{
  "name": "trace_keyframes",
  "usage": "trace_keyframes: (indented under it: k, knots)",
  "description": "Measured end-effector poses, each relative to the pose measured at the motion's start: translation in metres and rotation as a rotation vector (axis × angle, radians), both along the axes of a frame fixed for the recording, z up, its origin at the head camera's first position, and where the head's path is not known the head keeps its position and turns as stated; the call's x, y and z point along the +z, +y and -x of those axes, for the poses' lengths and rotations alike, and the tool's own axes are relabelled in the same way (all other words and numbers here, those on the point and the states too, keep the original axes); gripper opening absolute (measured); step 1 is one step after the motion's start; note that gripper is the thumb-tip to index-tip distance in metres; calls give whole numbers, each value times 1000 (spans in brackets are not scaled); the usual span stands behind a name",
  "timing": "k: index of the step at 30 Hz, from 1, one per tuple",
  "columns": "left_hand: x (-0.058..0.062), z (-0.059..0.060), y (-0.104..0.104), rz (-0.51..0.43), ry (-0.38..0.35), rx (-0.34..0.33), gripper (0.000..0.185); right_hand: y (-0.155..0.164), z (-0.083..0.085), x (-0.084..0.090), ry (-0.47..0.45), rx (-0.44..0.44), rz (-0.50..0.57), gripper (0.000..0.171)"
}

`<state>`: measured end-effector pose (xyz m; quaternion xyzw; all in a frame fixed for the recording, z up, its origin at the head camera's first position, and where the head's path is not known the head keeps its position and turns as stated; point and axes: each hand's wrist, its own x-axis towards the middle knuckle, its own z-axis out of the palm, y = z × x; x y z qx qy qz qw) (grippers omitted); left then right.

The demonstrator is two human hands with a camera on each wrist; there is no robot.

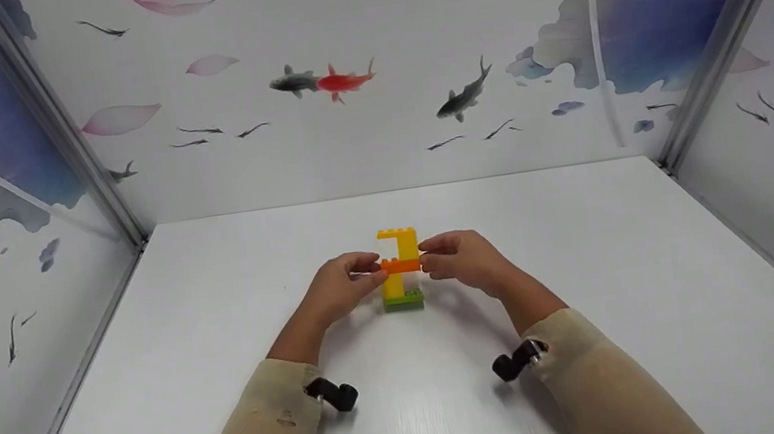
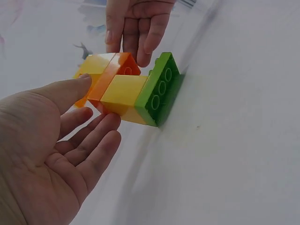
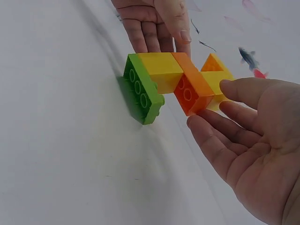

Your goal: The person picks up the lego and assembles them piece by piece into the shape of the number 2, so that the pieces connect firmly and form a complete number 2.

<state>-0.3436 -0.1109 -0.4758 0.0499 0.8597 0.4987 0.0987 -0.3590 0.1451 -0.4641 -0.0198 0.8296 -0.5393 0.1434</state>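
A small tower of toy building bricks (image 1: pixel 407 244) is between the two hands in the head view. Its lowest piece is a green brick (image 2: pixel 157 89), whose hollow underside faces the wrist cameras. Above that come a yellow brick (image 3: pixel 161 70), an orange brick (image 3: pixel 193 84) and more yellow at the top. My left hand (image 1: pixel 340 288) holds the tower's left side, thumb at the orange brick and fingertips by the lower yellow one. On the opposite side, my right hand (image 1: pixel 469 262) holds it with thumb and fingertips at the upper yellow and orange parts. Exact fingertip contacts are partly hidden.
The white table (image 1: pixel 230 390) lies under the arms. A white back panel (image 1: pixel 403 10) printed with fish and petals rises behind it, with side panels left and right. Each sleeved forearm carries a small black device (image 1: pixel 336 394) near the wrist.
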Motion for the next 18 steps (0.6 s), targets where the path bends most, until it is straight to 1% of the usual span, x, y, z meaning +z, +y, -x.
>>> trace_keyframes:
  k: [5,9,14,18]
  knots:
    - [-2,1,-1,-18,-43,-20,51,0,0,-4,-2,45,1,40]
    - [-4,0,-2,-31,-59,-48,55,1,-1,-7,-1,81,15,44]
    - [-6,-1,-2,-38,-83,-76,57,0,-1,-9,-39,77,10,44]
    - [-6,-2,-1,-53,-132,-88,59,-1,-1,-11,-67,75,4,43]
